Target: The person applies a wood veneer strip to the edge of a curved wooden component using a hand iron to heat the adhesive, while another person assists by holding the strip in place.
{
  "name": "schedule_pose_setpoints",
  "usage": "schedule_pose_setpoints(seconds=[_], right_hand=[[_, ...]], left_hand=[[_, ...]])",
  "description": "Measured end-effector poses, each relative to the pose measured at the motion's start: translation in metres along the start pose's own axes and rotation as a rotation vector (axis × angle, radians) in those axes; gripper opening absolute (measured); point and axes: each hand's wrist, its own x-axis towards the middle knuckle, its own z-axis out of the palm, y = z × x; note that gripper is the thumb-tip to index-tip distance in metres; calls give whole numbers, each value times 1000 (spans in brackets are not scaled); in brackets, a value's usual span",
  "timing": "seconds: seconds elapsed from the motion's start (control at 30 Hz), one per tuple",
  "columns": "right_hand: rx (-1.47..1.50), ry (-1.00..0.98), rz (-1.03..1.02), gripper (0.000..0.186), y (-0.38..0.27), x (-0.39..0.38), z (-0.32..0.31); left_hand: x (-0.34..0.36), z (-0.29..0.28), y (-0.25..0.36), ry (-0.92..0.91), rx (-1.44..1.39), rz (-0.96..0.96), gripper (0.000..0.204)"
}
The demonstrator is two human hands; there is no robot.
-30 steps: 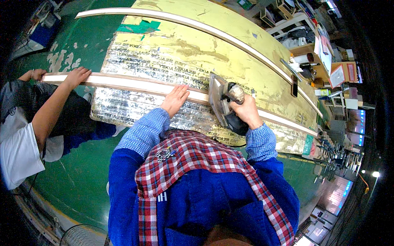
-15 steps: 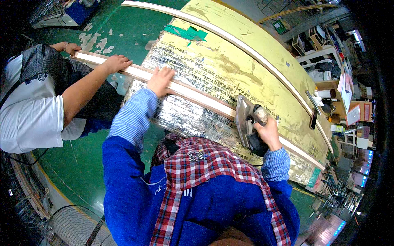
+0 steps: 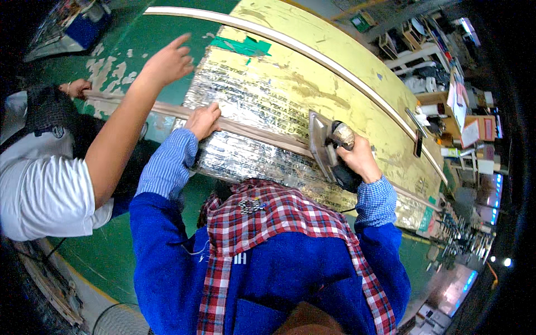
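Observation:
A long narrow wooden strip lies across the near part of the table, its brown face up. My left hand is closed round it left of the middle. My right hand grips a dark hand-held power tool with a worn rounded handle. The tool's broad grey plate stands on edge across the strip; I cannot tell how firmly it touches. A co-worker's hand holds the strip's far left end. The co-worker's other hand is raised above the strip, fingers spread.
The yellow tabletop has a silvery, worn near side and green tape. Another long white-faced strip runs along its far side. A black-handled tool lies near the right end. Cluttered shelves stand beyond. The co-worker's white sleeve is close on my left.
The strip has turned from its white face to its brown face. The co-worker's nearer hand has let go and risen. My left hand has shifted slightly left and closed round the strip.

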Motion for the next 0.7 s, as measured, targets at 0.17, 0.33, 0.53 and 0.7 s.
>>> schedule_pose_setpoints(seconds=[0.17,0.33,0.53,0.7], right_hand=[[-108,-54,129,37,10,-12,-13],[-22,-28,84,40,65,-17,-9],[-43,-141,246,39,82,-19,-14],[-126,-116,226,42,72,-24,9]], left_hand=[[11,19,43,103,25,91,24],[34,86,78,-116,143,-50,26],[37,76,123,82,55,47,24],[44,79,128,147,8,49,20]])
